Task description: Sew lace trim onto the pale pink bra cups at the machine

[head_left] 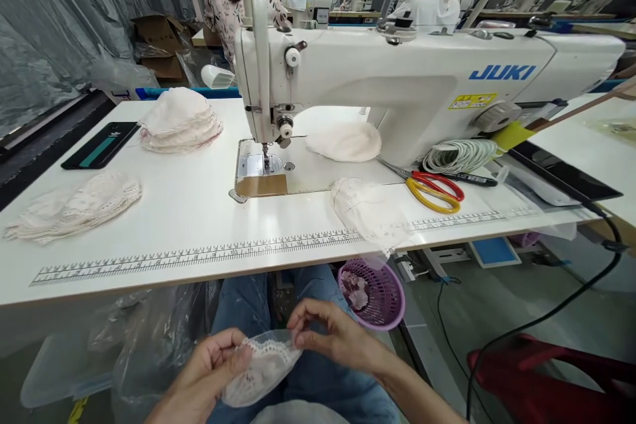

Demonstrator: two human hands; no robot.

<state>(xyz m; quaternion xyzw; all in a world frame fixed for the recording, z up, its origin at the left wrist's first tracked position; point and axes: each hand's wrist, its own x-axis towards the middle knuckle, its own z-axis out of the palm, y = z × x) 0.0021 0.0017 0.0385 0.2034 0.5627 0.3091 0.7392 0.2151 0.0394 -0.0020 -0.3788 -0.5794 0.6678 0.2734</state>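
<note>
Over my lap, below the table edge, both hands hold a small white lace-trimmed cup piece (263, 368). My left hand (209, 371) grips its left side with the thumb on the lace edge. My right hand (332, 334) pinches the right end of the lace trim with curled fingers. In front of me on the white table (199, 212) stands a white JUKI sewing machine (397, 79), its needle and presser foot (265, 156) bare, nothing under them.
A pile of lace pieces (74, 205) lies at the left, a stack of padded cups (181, 120) behind it, another cup (344, 141) and loose pieces (370, 209) by the machine. Red-and-yellow scissors (434, 189), coiled cord (460, 154), a purple basket (372, 295) under the table. Other people sit behind.
</note>
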